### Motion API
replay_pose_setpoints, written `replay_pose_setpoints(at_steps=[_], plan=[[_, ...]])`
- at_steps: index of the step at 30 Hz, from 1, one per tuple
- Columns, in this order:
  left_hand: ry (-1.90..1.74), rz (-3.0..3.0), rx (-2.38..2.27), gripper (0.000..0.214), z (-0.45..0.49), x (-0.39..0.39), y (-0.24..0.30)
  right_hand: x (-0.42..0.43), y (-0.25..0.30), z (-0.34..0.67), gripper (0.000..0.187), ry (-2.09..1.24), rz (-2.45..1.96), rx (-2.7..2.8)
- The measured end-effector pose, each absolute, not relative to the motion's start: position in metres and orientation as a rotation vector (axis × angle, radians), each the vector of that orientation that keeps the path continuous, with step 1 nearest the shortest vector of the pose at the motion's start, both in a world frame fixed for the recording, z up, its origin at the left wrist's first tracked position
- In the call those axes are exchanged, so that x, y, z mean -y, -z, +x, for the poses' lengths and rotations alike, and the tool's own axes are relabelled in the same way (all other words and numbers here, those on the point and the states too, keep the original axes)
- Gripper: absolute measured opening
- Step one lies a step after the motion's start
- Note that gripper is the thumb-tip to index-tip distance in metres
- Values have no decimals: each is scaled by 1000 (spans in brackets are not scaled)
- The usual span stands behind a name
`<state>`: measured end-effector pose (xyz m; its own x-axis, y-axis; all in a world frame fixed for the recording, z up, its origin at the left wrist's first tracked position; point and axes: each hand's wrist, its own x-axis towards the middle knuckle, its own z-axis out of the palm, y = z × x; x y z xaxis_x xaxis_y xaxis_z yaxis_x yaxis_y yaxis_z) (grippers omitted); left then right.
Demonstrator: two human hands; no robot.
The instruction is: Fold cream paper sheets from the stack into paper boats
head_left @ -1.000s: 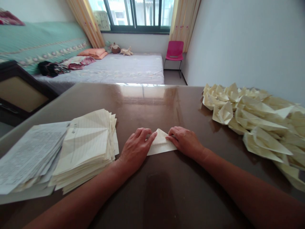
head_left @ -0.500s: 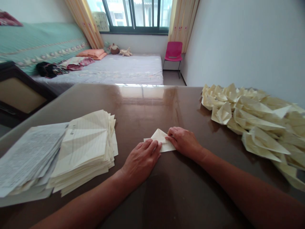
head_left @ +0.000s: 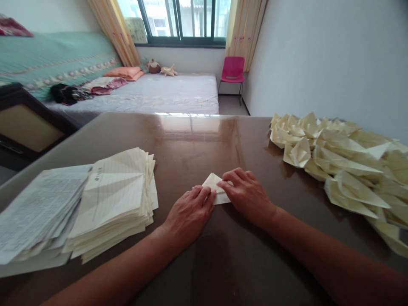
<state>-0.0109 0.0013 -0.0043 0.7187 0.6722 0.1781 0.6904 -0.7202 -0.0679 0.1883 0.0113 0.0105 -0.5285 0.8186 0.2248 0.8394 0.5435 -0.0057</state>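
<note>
Midway across the brown counter [head_left: 213, 148], a small folded paper [head_left: 212, 180], left hand [head_left: 190, 210] lying flat over its left side, fingers outstretched, right hand [head_left: 245, 191] touching its right side, fingers curled, grip unclear.

Between my left hand [head_left: 192, 209] and right hand [head_left: 245, 190], the folded paper [head_left: 212, 180] is pale cream. Left of them I have cream ruled notepaper [head_left: 117, 182] and white sheets [head_left: 44, 204] with dense grey lines; to their right, creamy-yellow paper boats [head_left: 347, 159]; beneath, a dark-brown tabletop [head_left: 178, 153]; far beyond, a magenta chair [head_left: 233, 69].
</note>
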Motion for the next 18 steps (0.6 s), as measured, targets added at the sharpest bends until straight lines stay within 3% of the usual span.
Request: replay_pose_setpoints(at_steps=[12,18], plan=[[138,-2717,1122,31,-13,3,0,25,-20,175,39,304,-1646,2815],[104,-2607,1132,30,-19,7,-4,25,-21,177,41,328,-1736,2829]])
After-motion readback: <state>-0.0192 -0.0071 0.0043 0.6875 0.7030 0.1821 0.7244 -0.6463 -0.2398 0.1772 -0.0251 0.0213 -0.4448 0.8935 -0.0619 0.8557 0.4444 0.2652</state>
